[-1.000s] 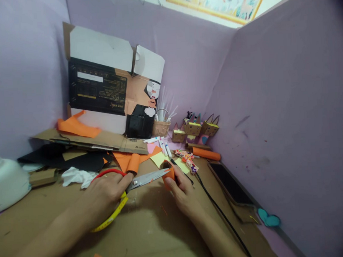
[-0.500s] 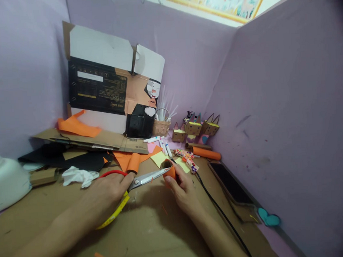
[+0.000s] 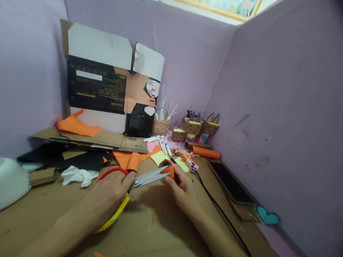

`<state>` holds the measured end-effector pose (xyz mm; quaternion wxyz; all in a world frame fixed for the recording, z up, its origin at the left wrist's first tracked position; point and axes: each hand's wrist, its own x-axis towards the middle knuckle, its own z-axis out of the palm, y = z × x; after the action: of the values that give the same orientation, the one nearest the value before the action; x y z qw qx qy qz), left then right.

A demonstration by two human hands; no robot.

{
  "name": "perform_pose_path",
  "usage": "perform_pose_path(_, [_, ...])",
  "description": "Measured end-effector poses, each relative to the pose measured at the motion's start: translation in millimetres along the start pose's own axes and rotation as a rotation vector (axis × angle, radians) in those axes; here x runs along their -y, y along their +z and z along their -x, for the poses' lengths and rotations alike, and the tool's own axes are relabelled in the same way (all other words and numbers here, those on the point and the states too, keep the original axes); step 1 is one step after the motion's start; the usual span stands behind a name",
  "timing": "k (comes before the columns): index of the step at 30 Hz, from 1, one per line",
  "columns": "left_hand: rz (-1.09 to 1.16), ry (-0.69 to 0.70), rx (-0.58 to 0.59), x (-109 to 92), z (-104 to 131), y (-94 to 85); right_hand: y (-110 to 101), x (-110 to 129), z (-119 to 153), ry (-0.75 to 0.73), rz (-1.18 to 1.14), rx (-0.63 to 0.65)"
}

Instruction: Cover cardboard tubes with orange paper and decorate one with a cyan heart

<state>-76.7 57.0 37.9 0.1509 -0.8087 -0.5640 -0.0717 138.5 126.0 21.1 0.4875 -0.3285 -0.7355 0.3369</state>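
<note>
My left hand [image 3: 115, 191] is closed around the handles of a pair of scissors [image 3: 147, 179], one handle red and the other yellow. The blades are parted and point right, their tips at the rim of an orange-covered cardboard tube [image 3: 168, 170]. My right hand [image 3: 182, 183] grips that tube from its right side, thumb in front, with the open end tilted up toward the blades. Part of the tube is hidden by the fingers and blades. Just beyond my left hand stands another orange roll [image 3: 133, 162].
Flattened cardboard [image 3: 103, 141], orange paper and crumpled tissue [image 3: 80, 176] lie at the left, beside a white pot [image 3: 7, 183]. Behind are markers [image 3: 165, 146] and small cardboard animal figures [image 3: 194, 127]. A patterned glue gun [image 3: 187, 158] trails a black cable past a phone [image 3: 232, 182].
The scissor blades have opened from nearly closed to parted at the tube's rim. A small orange scrap near the blades has dropped toward the table. Both hands stay nearly in place.
</note>
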Motion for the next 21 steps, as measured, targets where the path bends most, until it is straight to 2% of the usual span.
perform_pose_path(3, [-0.035,-0.005,-0.024,1.0,1.2,1.9,0.8,2.3,-0.1,0.013,-0.016,0.004])
perform_pose_path(10, [-0.092,0.035,-0.169,2.2,2.4,6.6,0.8,5.5,-1.1,0.010,-0.004,0.013])
perform_pose_path(21, [-0.052,-0.012,-0.054,2.9,3.3,8.1,3.3,1.7,0.3,0.010,-0.003,0.007])
